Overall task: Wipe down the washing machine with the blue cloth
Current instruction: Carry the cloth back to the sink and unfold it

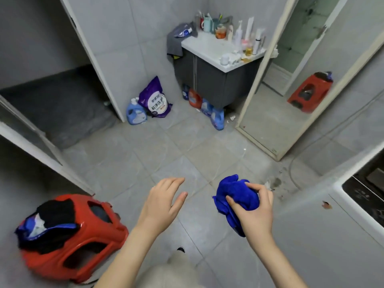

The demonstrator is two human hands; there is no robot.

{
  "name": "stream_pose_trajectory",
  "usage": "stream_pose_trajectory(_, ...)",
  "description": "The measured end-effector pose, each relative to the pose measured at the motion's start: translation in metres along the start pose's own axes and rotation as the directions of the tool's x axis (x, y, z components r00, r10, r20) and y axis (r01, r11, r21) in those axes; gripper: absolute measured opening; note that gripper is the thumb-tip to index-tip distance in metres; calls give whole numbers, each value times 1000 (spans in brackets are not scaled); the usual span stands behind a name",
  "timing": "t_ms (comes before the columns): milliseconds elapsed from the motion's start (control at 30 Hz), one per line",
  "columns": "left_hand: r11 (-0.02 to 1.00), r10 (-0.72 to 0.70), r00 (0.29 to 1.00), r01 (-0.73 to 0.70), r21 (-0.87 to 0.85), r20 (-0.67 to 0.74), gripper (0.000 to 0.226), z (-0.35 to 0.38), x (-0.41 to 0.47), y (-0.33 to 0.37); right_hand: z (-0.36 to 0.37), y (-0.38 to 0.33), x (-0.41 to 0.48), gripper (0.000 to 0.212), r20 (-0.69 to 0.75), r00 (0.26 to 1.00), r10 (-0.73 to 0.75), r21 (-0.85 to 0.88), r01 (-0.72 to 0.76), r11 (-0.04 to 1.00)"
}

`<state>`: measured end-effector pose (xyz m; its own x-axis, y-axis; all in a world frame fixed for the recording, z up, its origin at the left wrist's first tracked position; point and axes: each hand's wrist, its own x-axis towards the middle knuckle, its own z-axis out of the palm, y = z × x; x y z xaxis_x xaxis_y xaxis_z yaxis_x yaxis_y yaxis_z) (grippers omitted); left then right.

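Observation:
My right hand (pixel 254 213) grips a bunched blue cloth (pixel 234 196) in the air above the tiled floor, fingers and thumb curled round it. My left hand (pixel 164 201) hovers beside it to the left, fingers straight and relaxed, holding nothing. The washing machine (pixel 324 221) stands at the right edge: a white body with a dark top panel (pixel 367 194). Only its left side and a corner of the top show. The cloth is well apart from the machine, to its left.
A red plastic stool (pixel 79 238) with dark clothes on it stands at lower left. Detergent bottles (pixel 136 113) and a purple bag (pixel 155 100) line the far wall beside a grey sink cabinet (pixel 216 82). A tall mirror (pixel 291 100) leans at right.

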<state>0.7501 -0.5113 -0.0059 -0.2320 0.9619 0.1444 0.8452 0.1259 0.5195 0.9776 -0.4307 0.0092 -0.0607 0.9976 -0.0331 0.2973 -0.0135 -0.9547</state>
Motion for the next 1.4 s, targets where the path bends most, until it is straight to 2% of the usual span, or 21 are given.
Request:
stream_pose_trajectory(267, 997, -47, 997, 51, 58, -67, 51, -80, 161, -101, 114, -68, 151, 51, 65, 997, -48, -5, 48, 999)
stream_pose_trajectory(533, 997, -83, 997, 83, -1, -11, 62, -35, 326, -151, 180, -69, 337, 52, 60, 995, -74, -43, 76, 996)
stream_pose_trajectory(667, 994, -107, 994, 107, -25, -8, 77, -26, 430, -161, 209, -83, 453, 52, 101, 988, -113, -34, 117, 993)
stream_pose_trajectory(800, 990, -142, 988, 140, -28, -68, 63, -47, 544, -172, 238, -118, 561, 51, 127, 979, -160, -30, 165, 986)
stream_pose_trajectory(1000, 994, -107, 981, 102, -38, -164, 59, -68, 695, -209, 297, -158, 699, 53, 110, 965, -237, -21, 241, 970)
stream_pose_trajectory(1133, 991, -88, 989, 74, -110, -120, 63, -51, 780, -252, 352, -157, 770, 51, 90, 967, -237, -21, 240, 971)
stream_pose_trajectory(1233, 995, 4, 996, -13, -101, -85, 47, -43, 842, -294, 400, -151, 817, 51, 63, 969, -238, -28, 240, 970)
stream_pose_trajectory(1400, 995, 51, 998, -49, -82, 24, 49, -69, 956, -354, 469, -172, 894, 49, -67, 984, -168, -6, 168, 986)
